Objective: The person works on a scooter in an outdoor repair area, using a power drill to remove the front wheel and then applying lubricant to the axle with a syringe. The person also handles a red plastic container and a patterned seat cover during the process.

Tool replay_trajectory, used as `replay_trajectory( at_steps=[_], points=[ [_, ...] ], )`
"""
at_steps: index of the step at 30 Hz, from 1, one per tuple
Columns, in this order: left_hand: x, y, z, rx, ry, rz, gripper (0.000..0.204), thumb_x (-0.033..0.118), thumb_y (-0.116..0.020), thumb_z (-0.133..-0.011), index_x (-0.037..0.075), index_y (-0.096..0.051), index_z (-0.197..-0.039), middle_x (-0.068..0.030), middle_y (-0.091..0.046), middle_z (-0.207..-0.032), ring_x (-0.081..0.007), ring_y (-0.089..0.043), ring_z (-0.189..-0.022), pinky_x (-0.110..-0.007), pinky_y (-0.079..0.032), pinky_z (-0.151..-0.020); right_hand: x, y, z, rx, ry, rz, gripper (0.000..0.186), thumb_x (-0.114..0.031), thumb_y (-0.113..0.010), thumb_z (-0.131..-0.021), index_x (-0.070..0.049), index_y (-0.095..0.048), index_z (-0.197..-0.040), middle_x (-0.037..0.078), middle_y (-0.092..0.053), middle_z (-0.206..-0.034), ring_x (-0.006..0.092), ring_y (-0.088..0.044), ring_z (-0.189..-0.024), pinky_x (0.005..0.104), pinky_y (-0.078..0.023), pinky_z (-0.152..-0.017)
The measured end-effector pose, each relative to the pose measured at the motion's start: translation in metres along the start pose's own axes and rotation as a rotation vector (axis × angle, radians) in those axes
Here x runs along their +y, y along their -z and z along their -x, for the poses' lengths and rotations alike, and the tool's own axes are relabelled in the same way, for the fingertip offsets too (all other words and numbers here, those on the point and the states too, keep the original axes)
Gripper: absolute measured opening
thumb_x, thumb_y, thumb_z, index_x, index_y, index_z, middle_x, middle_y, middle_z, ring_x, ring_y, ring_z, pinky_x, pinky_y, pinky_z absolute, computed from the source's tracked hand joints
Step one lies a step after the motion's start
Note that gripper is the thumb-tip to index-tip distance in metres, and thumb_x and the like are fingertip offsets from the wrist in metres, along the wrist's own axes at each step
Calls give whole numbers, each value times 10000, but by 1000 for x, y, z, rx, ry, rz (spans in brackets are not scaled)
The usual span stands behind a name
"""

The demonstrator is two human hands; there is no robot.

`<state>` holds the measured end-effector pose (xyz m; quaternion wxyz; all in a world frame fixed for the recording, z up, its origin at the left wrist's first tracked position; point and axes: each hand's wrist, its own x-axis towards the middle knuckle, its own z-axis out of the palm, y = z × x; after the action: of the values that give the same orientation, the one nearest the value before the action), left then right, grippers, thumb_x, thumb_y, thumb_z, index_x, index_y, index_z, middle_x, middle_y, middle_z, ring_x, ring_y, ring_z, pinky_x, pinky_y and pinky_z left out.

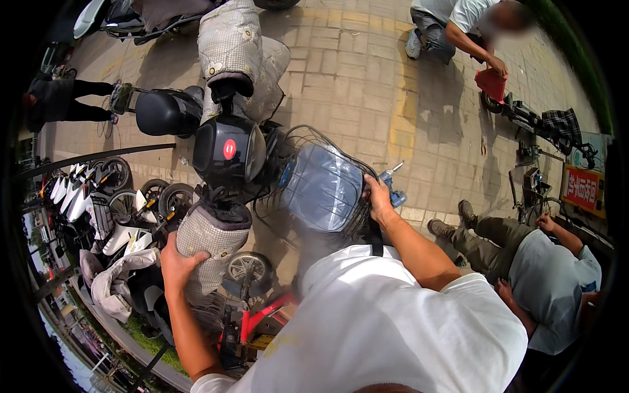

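Note:
An electric scooter with a glossy black front panel stands in front of me. Quilted, pale checked muffs cover its handlebar ends. My left hand is closed around the nearer muff, thumb on top. My right hand grips the rim of the black wire basket, its fingertips partly hidden. Clear bluish plastic sheeting lies inside that basket. Just beyond my right hand, a blue power drill rests on the paving, apart from it.
Below the muff are a small wheel and a red frame. Parked bikes line the left side. At upper right a crouching person holds a red piece by a small scooter. Another person sits at right.

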<state>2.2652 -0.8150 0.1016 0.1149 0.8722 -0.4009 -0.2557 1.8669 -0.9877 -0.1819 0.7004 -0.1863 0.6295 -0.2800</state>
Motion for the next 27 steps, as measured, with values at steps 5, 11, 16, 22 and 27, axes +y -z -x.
replay_trajectory(
  at_steps=[5,11,16,22,27],
  points=[
    [-13,-5,-2,41,-68,-32,742,591,-711,-663,-40,-576,-1030,-224,-655,-887,-373,-647,-849,-397,-487,-742,-13,21,-2,-76,-229,-288,444,-553,-537,-857,-110,-512,-840,2,-456,-613,138,-471,-522,319,-439,-546],
    [-29,-10,5,18,26,-62,621,501,-685,-732,-44,-591,-1015,-220,-657,-852,-371,-648,-822,-402,-484,-731,-11,22,-21,-32,-510,-256,433,-528,-474,-885,-120,-480,-740,49,-533,-604,229,-567,-550,332,-441,-524],
    [-49,-15,10,78,-8,-27,616,478,-676,-751,-82,-583,-987,-220,-654,-830,-331,-644,-766,-398,-481,-727,-1,5,-10,34,-443,-382,320,-293,-381,-895,-175,-336,-601,-25,-277,-505,141,-291,-423,294,-280,-429],
    [-56,-8,6,132,-88,-69,618,502,-649,-765,-92,-566,-916,-202,-634,-763,-299,-612,-687,-391,-471,-674,4,-5,10,61,-379,-397,238,-302,-384,-909,-158,-393,-719,-32,-302,-526,124,-286,-440,275,-290,-445],
    [-60,-3,-5,108,-129,-54,560,462,-651,-758,-77,-555,-878,-190,-605,-704,-297,-578,-632,-400,-460,-637,-6,-5,11,88,-365,-358,251,-305,-384,-901,-169,-384,-690,-38,-305,-526,120,-295,-445,296,-307,-460]
  ],
)
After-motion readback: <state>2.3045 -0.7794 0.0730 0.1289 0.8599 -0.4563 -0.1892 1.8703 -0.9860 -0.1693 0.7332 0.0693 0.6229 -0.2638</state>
